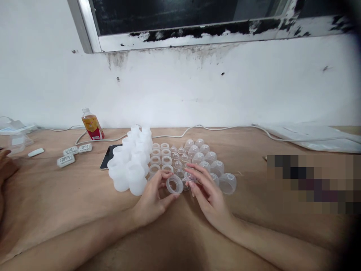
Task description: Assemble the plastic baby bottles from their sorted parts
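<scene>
My left hand [152, 197] is closed on a translucent screw ring [175, 184], tilted so its opening faces me. Close to it on the right, my right hand [208, 195] pinches a clear bottle teat [189, 177], partly hidden by the fingers. The ring and teat appear slightly apart. Behind my hands, more screw rings [166, 160] lie in two columns, beside rows of clear teats [177, 165]. Clear domed caps [217, 167] stand in rows on the right. A cluster of frosted white bottles [137, 177] stands upright on the left.
A black phone [106, 158] lies partly behind the bottles. Farther left are a drink bottle [93, 125], several small labelled white boxes [65, 160] and another person's hand [7, 165]. A white cable [183, 133] runs along the wall; a plastic bag [304, 137] lies at back right.
</scene>
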Action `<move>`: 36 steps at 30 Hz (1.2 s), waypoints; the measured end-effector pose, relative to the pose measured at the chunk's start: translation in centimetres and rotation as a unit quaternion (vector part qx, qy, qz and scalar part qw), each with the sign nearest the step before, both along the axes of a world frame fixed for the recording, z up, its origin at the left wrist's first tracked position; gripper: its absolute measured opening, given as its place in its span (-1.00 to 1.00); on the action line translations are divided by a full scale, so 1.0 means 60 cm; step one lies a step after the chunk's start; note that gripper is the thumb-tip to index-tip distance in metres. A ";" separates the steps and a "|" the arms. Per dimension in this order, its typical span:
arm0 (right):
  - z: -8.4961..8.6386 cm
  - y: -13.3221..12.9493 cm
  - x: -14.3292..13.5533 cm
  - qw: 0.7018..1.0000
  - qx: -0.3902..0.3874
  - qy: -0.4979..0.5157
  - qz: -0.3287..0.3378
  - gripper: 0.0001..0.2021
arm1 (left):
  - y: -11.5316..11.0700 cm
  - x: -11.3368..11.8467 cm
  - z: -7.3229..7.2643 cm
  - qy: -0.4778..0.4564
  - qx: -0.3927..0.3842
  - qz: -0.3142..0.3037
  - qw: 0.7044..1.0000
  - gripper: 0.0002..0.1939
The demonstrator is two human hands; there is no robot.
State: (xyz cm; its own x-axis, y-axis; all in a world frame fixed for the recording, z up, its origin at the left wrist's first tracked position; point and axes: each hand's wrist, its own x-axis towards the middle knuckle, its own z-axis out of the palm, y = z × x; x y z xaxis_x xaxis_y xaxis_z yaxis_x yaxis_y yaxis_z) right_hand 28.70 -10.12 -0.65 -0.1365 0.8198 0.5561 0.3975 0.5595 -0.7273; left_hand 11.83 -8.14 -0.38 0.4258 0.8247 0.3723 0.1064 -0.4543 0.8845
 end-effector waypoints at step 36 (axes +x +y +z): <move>0.005 0.011 -0.012 0.992 0.103 -0.074 0.007 -0.81 | 0.000 0.003 0.002 0.022 0.059 -0.010 0.998 -0.77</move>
